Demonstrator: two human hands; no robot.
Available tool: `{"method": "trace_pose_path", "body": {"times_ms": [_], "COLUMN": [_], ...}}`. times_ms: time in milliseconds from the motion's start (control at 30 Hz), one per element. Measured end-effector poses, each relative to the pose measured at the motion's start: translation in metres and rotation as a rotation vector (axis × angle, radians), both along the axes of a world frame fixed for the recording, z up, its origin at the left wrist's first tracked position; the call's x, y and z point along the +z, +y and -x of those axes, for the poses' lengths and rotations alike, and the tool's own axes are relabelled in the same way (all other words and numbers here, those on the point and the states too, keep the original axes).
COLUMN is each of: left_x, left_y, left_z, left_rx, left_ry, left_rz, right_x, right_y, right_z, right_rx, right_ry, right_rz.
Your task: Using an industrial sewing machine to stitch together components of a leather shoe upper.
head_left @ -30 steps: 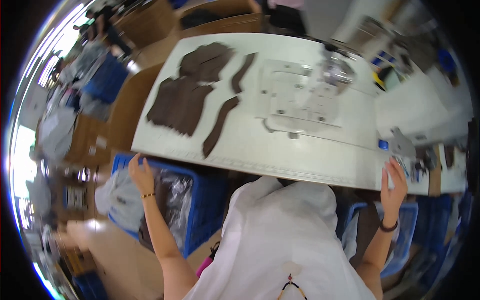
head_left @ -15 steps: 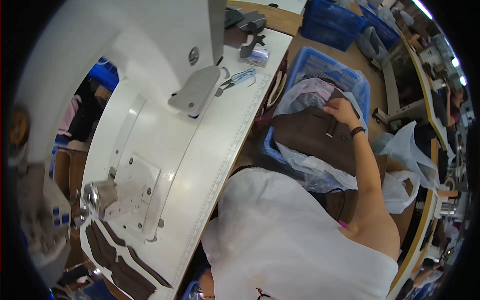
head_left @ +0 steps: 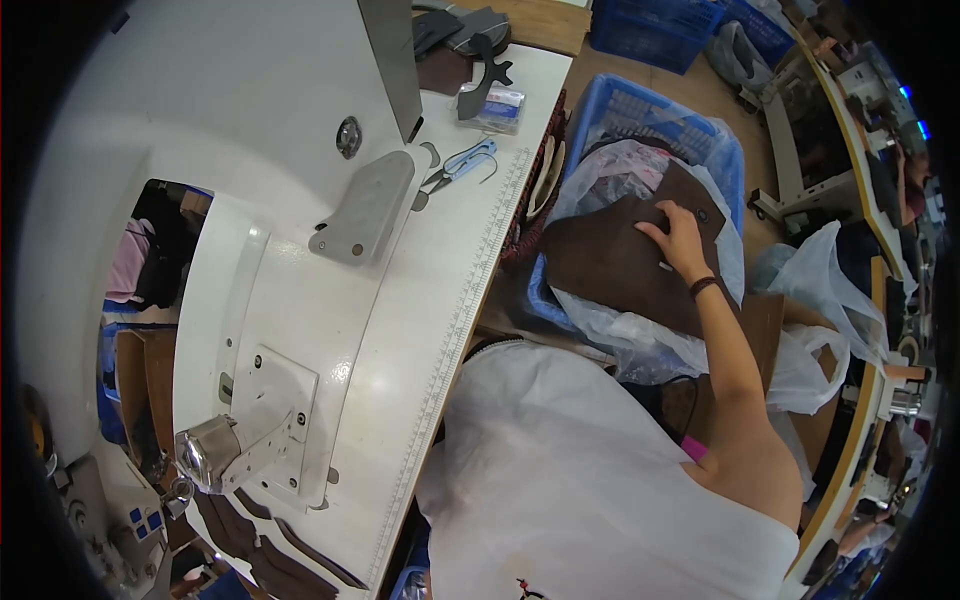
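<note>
My right hand [head_left: 682, 244] rests on a dark brown leather-like piece [head_left: 600, 250] lying in a blue plastic basket [head_left: 735, 185]. Its thumb and fingers are apart against the brown surface, with no piece gripped between them. A small round metal fitting [head_left: 703, 216] shows on the brown material just beyond the fingers. Clear plastic lining [head_left: 640, 345] spills over the basket's near side. I cannot see my left hand.
A white sewing machine [head_left: 260, 90] stands on the white table [head_left: 420, 300] at left. Blue-handled snips [head_left: 470, 158] and a small clear box [head_left: 495, 108] lie toward its far end. Brown cut strips [head_left: 285, 560] sit near. White plastic bags [head_left: 810, 375] hang right of the basket.
My right hand has moved slightly left and down over the brown material, and its thumb and fingers have spread. A narrow brown strap seen beside it before is now mostly hidden.
</note>
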State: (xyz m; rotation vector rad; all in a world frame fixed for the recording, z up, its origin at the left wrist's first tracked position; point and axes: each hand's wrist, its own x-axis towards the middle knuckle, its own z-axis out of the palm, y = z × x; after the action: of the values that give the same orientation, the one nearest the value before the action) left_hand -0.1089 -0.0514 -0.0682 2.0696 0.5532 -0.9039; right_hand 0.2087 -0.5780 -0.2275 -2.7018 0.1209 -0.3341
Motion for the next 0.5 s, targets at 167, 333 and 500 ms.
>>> {"method": "trace_pose_path", "body": {"times_ms": [167,333,500], "left_x": [0.036,0.064,0.07], "left_y": [-0.034,-0.067,-0.069], "left_z": [-0.033,-0.091,-0.108], "left_rx": [0.046,-0.135,-0.014], "left_ry": [0.099,-1.008,-1.191], "left_rz": [0.118,-0.017,0.053], "right_x": [0.134,0.225,0.228], "right_y": [0.066,0.199,0.302], "right_z": [0.029,0.057,0.084], "right_rx": [0.231,0.941,1.396], "right_ry": [-0.327,-0.5,-0.47], "right_rz": [-0.218,0.038,-0.441]}}
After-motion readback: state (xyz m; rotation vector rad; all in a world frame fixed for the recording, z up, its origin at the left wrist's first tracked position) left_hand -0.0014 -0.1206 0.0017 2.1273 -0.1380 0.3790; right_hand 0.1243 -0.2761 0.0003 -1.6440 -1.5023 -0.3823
